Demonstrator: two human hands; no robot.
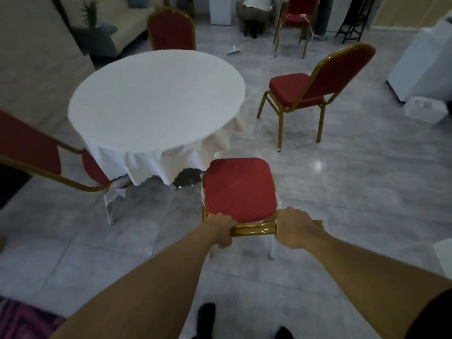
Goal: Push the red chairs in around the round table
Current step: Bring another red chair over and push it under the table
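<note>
Both forearms reach out below me, and my left hand (220, 228) and right hand (292, 227) are each wrapped tight around the gold top rail (253, 229) of the nearest red chair (238, 189), one at either end. Its seat points at the round table (156, 99), front edge just short of the draped white tablecloth (171, 165).

I judge the chair light but rigid: a metal tube frame with a padded seat, so the rail is the sound place to hold, and a two-handed hold keeps it from skewing. On the glossy tiled floor (342, 192) the legs should slide easily, perhaps chatter at the grout lines.

Another chair (305, 91) stands well apart off the worktop's right edge; one sits at the far edge (171, 30), one at the left (31, 148).
</note>
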